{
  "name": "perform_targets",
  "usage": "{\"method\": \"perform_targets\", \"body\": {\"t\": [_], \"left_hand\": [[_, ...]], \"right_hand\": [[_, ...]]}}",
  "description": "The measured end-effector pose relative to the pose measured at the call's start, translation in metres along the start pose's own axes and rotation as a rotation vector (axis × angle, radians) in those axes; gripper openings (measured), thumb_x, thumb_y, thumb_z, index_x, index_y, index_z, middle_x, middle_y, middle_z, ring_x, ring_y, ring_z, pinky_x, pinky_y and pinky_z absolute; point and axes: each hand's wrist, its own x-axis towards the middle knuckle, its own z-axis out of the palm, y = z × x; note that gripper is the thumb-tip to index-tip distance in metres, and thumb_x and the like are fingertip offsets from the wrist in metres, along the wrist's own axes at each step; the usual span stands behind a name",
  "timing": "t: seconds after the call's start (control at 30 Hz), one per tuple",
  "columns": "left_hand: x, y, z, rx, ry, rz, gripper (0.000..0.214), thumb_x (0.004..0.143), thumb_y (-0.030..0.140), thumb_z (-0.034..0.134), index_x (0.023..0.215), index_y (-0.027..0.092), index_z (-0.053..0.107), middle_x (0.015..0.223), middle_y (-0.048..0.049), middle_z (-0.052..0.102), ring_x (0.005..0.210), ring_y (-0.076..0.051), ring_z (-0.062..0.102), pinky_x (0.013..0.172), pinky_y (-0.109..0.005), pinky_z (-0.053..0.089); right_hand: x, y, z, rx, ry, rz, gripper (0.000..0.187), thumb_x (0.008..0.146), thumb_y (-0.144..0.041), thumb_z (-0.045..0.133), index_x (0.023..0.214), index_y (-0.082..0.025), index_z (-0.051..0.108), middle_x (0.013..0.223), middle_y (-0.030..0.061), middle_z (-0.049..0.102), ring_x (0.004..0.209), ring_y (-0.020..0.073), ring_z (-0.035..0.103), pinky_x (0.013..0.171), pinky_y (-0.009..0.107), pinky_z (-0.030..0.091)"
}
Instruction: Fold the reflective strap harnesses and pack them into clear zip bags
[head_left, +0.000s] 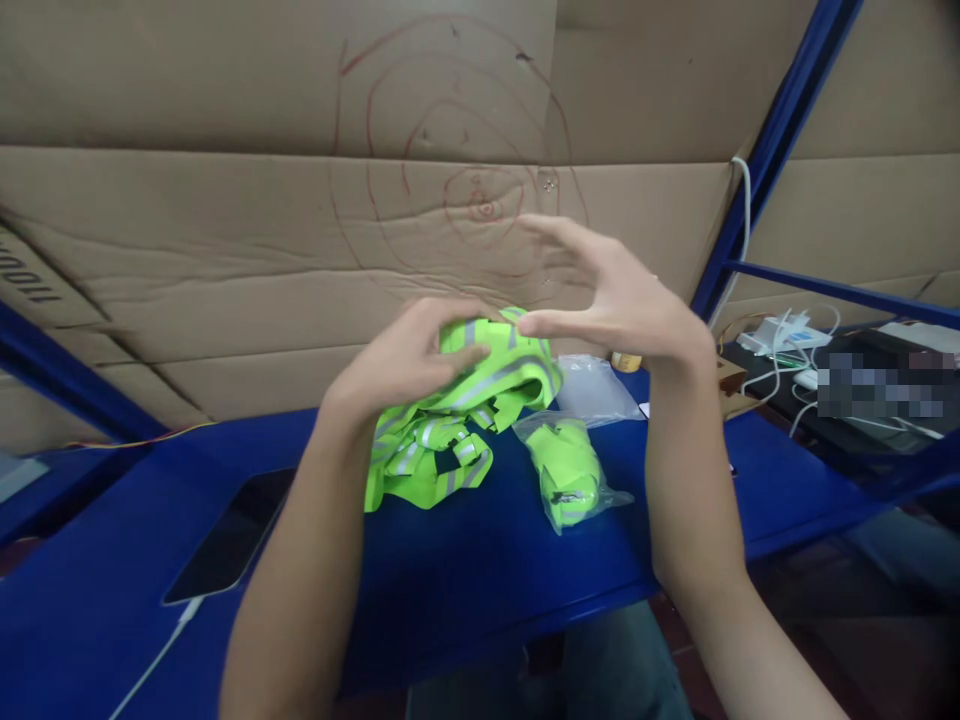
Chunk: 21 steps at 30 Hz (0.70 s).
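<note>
A neon green reflective vest [506,375] with grey stripes lies bunched up on the blue table [480,570]. My left hand [420,350] is closed on its upper left part, fingers over the far side and thumb on the near side. Over the vest's right end hovers my right hand [611,290], open with its fingers apart; whether its thumb tip touches the cloth I cannot tell. Loose straps of the green material spread below my left hand. Nearer to me, a clear plastic bag [566,470] encloses another folded green item. Behind it lies a flat clear plastic bag [600,390].
A dark phone or tablet [232,535] with a white cable is at the left. Cardboard [225,220] with red drawn rings stands behind the table. A blue metal post [772,150] rises at the right, near white cables [787,340] and a small yellowish round object [626,362].
</note>
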Motion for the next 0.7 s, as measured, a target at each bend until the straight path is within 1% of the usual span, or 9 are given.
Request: {"method": "perform_targets", "body": {"t": [0.07, 0.1, 0.13, 0.2, 0.3, 0.43, 0.57, 0.63, 0.7], "left_hand": [[0.000, 0.008, 0.000, 0.034, -0.042, 0.017, 0.024, 0.094, 0.036, 0.073, 0.113, 0.024, 0.081, 0.117, -0.0035, 0.083, 0.109, -0.029, 0.076, 0.103, -0.042, 0.058], [-0.001, 0.010, -0.001, 0.038, -0.019, 0.015, 0.024, 0.094, 0.037, 0.074, 0.114, 0.025, 0.081, 0.114, -0.0030, 0.083, 0.105, -0.028, 0.076, 0.099, -0.040, 0.058], [-0.002, 0.010, -0.002, 0.035, 0.039, 0.007, 0.024, 0.094, 0.038, 0.074, 0.114, 0.025, 0.080, 0.111, -0.0026, 0.082, 0.101, -0.027, 0.076, 0.094, -0.038, 0.059], [-0.004, 0.006, -0.004, 0.023, 0.188, -0.012, 0.025, 0.094, 0.039, 0.077, 0.115, 0.026, 0.079, 0.107, -0.0025, 0.081, 0.095, -0.025, 0.074, 0.087, -0.037, 0.058], [-0.004, -0.008, -0.005, 0.017, 0.350, -0.015, 0.026, 0.094, 0.042, 0.080, 0.114, 0.025, 0.078, 0.107, -0.0034, 0.078, 0.095, -0.025, 0.071, 0.087, -0.038, 0.057], [0.003, -0.020, 0.003, -0.118, 0.415, -0.057, 0.035, 0.089, 0.048, 0.084, 0.113, 0.024, 0.077, 0.112, -0.0050, 0.078, 0.103, -0.028, 0.070, 0.091, -0.040, 0.058], [0.008, -0.022, 0.013, -0.467, 0.255, -0.232, 0.037, 0.086, 0.052, 0.081, 0.106, 0.021, 0.078, 0.099, -0.0067, 0.077, 0.086, -0.026, 0.071, 0.071, -0.036, 0.058], [0.009, -0.025, 0.014, -0.559, 0.215, -0.312, 0.037, 0.086, 0.053, 0.081, 0.104, 0.021, 0.078, 0.092, -0.0066, 0.076, 0.076, -0.024, 0.068, 0.063, -0.033, 0.055], [0.007, -0.031, 0.012, -0.560, 0.277, -0.323, 0.035, 0.083, 0.049, 0.084, 0.104, 0.022, 0.078, 0.096, -0.0068, 0.077, 0.077, -0.023, 0.068, 0.063, -0.033, 0.055]], "right_hand": [[0.004, -0.004, 0.010, -0.047, -0.080, -0.061, 0.079, 0.080, -0.058, 0.093, 0.147, -0.024, 0.066, 0.156, 0.0119, 0.064, 0.138, 0.0360, 0.063, 0.118, 0.050, 0.051], [0.007, -0.004, 0.016, -0.089, -0.154, -0.066, 0.065, 0.083, -0.053, 0.092, 0.136, -0.022, 0.072, 0.143, 0.0116, 0.072, 0.126, 0.0338, 0.068, 0.110, 0.047, 0.054], [0.011, -0.001, 0.022, -0.131, -0.223, -0.055, 0.050, 0.085, -0.049, 0.090, 0.123, -0.019, 0.076, 0.126, 0.0102, 0.077, 0.112, 0.0305, 0.071, 0.100, 0.043, 0.055], [0.018, 0.006, 0.029, -0.174, -0.288, -0.018, 0.028, 0.093, -0.044, 0.082, 0.099, -0.017, 0.076, 0.095, 0.0046, 0.075, 0.088, 0.0225, 0.065, 0.082, 0.035, 0.050], [0.023, 0.017, 0.032, -0.221, -0.187, 0.010, 0.022, 0.099, -0.031, 0.069, 0.083, -0.016, 0.070, 0.076, 0.0004, 0.064, 0.076, 0.0168, 0.052, 0.073, 0.031, 0.039], [0.025, 0.029, 0.034, -0.401, 0.158, 0.042, 0.013, 0.094, -0.018, 0.061, 0.084, -0.018, 0.068, 0.084, 0.0064, 0.065, 0.085, 0.0230, 0.057, 0.083, 0.037, 0.043], [0.029, 0.042, 0.042, -0.455, 0.455, 0.065, 0.017, 0.099, -0.021, 0.054, 0.106, -0.021, 0.070, 0.112, 0.0135, 0.069, 0.111, 0.0343, 0.062, 0.099, 0.049, 0.048], [0.031, 0.047, 0.043, -0.381, 0.439, 0.053, 0.018, 0.102, -0.027, 0.055, 0.111, -0.023, 0.070, 0.116, 0.0134, 0.070, 0.116, 0.0350, 0.063, 0.102, 0.052, 0.050], [0.030, 0.047, 0.040, -0.236, 0.309, 0.009, 0.019, 0.102, -0.036, 0.062, 0.112, -0.024, 0.071, 0.116, 0.0117, 0.073, 0.114, 0.0323, 0.066, 0.103, 0.049, 0.054]]}}
